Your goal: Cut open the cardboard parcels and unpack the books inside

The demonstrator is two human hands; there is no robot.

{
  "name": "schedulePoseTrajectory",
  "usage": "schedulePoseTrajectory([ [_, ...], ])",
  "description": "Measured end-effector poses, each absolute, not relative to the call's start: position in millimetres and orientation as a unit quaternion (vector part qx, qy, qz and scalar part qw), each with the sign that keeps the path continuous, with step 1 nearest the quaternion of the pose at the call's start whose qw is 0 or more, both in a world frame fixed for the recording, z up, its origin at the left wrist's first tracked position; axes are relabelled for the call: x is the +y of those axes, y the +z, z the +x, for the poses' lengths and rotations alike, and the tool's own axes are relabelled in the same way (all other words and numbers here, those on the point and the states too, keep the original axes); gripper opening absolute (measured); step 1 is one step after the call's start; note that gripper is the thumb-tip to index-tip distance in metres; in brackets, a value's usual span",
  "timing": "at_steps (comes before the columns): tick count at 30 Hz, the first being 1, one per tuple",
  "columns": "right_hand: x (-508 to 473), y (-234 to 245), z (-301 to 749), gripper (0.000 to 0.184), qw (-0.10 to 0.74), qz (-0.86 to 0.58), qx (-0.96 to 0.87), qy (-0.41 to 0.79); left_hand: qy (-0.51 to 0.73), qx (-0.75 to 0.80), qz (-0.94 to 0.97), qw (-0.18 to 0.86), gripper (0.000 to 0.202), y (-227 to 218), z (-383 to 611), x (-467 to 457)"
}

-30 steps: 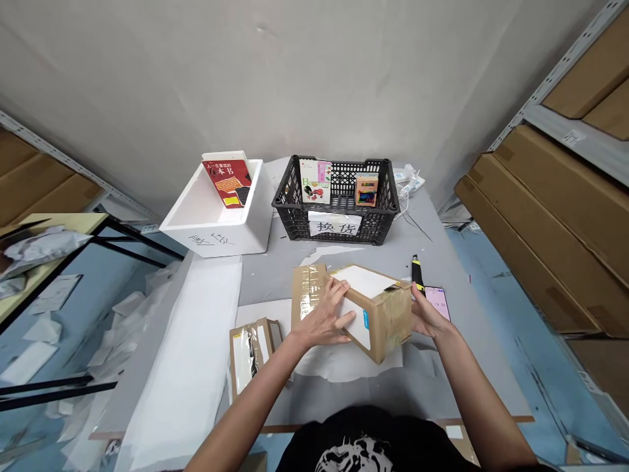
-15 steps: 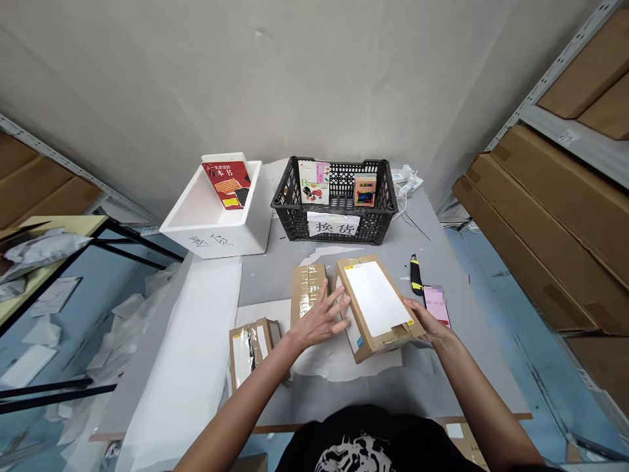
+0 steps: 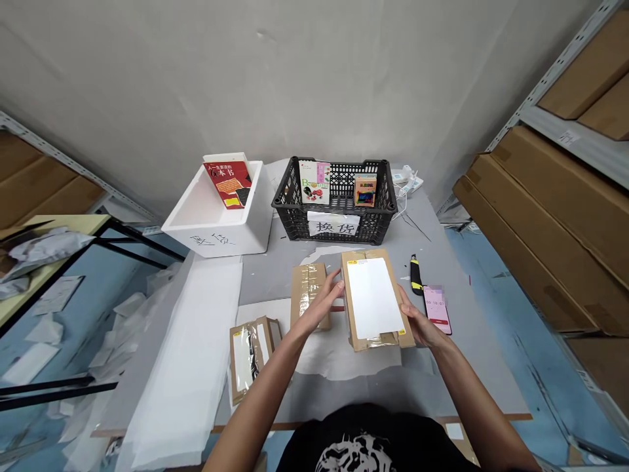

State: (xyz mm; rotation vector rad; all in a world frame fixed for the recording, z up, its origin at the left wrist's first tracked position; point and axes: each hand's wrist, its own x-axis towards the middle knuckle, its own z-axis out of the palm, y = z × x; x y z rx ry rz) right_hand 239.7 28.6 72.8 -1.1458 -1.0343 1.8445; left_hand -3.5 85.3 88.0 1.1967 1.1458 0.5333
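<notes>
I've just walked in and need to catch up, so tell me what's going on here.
A person has a cardboard box between two hands: the right hand grips its right side, and the left hand is at its left side. Its large white label faces up. A taped box and a smaller box sit to the left. A box cutter and a phone lie to the right. Behind, a white bin and a black crate hold books.

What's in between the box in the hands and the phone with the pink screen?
In the head view, the right hand is between the box and the phone. The knife lies just beyond that hand, near the phone.
</notes>
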Motion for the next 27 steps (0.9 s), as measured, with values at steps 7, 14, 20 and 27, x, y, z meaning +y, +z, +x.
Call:
schedulePoseTrajectory([
  [7, 27, 68, 243, 0.094, 0.364, -0.439, -0.499, 0.653, 0.235, 0.453, 0.512, 0.691, 0.079, 86, -7, 90],
  [14, 25, 57, 247, 0.092, 0.37, -0.411, -0.508, 0.66, 0.239, 0.409, 0.488, 0.733, 0.084, 85, -9, 94],
  [20, 25, 62, 247, 0.093, 0.369, -0.394, -0.508, 0.671, 0.25, 0.404, 0.473, 0.742, 0.085, 86, -10, 97],
  [27, 31, 61, 251, 0.082, 0.376, -0.407, -0.459, 0.694, 0.323, 0.391, 0.598, 0.621, 0.102, 81, -5, 86],
])
